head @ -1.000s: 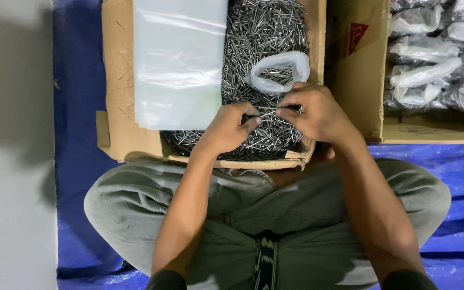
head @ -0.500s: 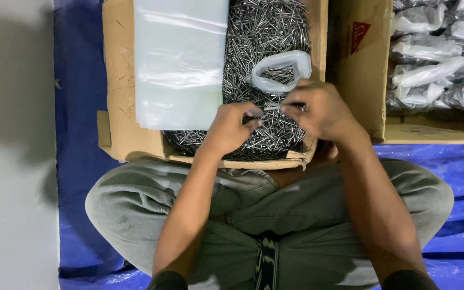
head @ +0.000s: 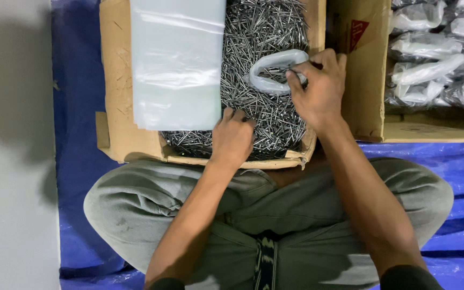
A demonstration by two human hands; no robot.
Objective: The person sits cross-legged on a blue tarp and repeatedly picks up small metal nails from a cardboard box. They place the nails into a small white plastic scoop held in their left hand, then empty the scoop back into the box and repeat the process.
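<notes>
A cardboard box (head: 115,102) in front of my crossed legs is full of loose steel nails (head: 259,32). My right hand (head: 318,86) pinches a few nails at the mouth of a small open plastic bag (head: 275,70) lying on the pile. Lower on the pile, my left hand (head: 233,137) rests knuckles up with its fingers curled into the nails near the box's front wall. A stack of flat clear plastic bags (head: 175,62) covers the left half of the box.
A second cardboard box (head: 371,102) to the right holds several filled, closed bags of nails (head: 430,70). Blue tarpaulin (head: 76,107) covers the floor under the boxes. A grey wall or floor strip (head: 12,161) runs down the left.
Both hands were together at the front of the pile over a few nails. My right hand has moved up to the small bag's mouth; my left has dropped onto the nails.
</notes>
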